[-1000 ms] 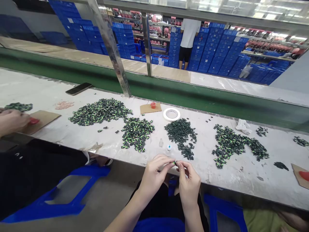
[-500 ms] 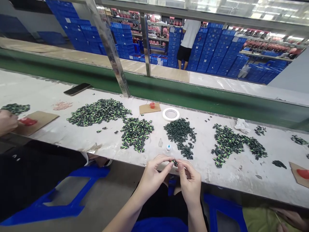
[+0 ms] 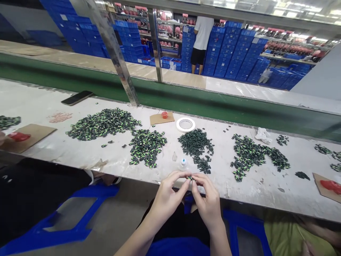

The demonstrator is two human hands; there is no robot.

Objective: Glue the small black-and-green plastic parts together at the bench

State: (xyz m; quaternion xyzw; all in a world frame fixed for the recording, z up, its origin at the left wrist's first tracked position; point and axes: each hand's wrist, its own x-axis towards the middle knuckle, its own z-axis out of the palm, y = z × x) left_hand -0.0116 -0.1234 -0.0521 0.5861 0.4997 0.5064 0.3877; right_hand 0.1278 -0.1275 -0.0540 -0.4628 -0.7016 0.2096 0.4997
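Note:
Just over the table's front edge, my left hand [image 3: 170,192] and my right hand [image 3: 206,195] meet at the fingertips. Between them they pinch a small dark green piece with bright green marks [image 3: 189,177], mostly covered by the fingers. Close beyond stands a small white bottle with a blue tip [image 3: 183,162]. A pile of plain dark green pieces [image 3: 194,142] lies behind it. To the left is a pile of dark pieces with bright green marks [image 3: 147,146], and a similar pile [image 3: 249,153] lies to the right.
A white tape roll [image 3: 185,124] and a cardboard piece with a red cap [image 3: 164,115] sit toward the back. A larger pile [image 3: 103,124], a phone [image 3: 77,97] and a metal post [image 3: 117,60] are on the left. Other people sit on both sides.
My right fingers have drawn in closer to the left fingertips around the small piece. The view has shifted slightly, and the neighbour's hand at the left has moved mostly out of view.

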